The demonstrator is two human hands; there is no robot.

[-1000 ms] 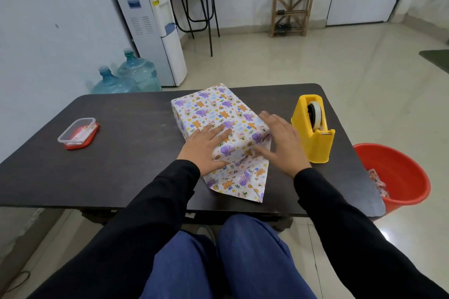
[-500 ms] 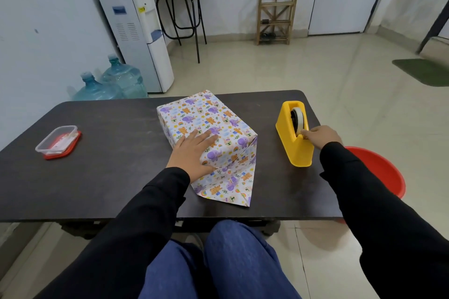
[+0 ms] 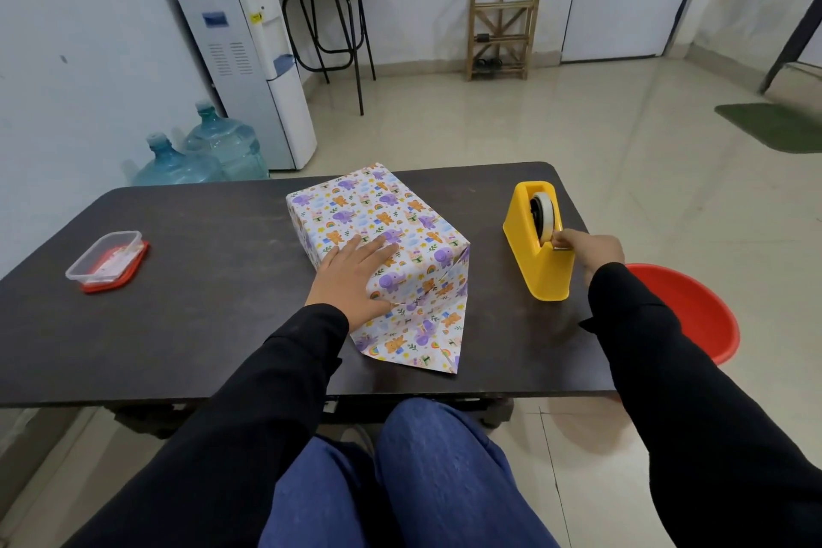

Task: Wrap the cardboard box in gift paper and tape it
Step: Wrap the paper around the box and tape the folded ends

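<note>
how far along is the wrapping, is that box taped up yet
Done: cartoon-animal gift paper covers the cardboard box on its top and visible sides. In hand: the left hand presses flat on the paper while the right hand pinches the tape end at the yellow plastic tape dispenser. Left: the near tapered paper flap lies unfolded on the dark table, with no tape visible on it.

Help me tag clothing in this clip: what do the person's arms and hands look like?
The left hand and right hand are bare: no gloves, and no ring, watch or bracelet shows. The left sleeve and right sleeve are long, plain black, ending at the wrists, with no markings visible.
</note>
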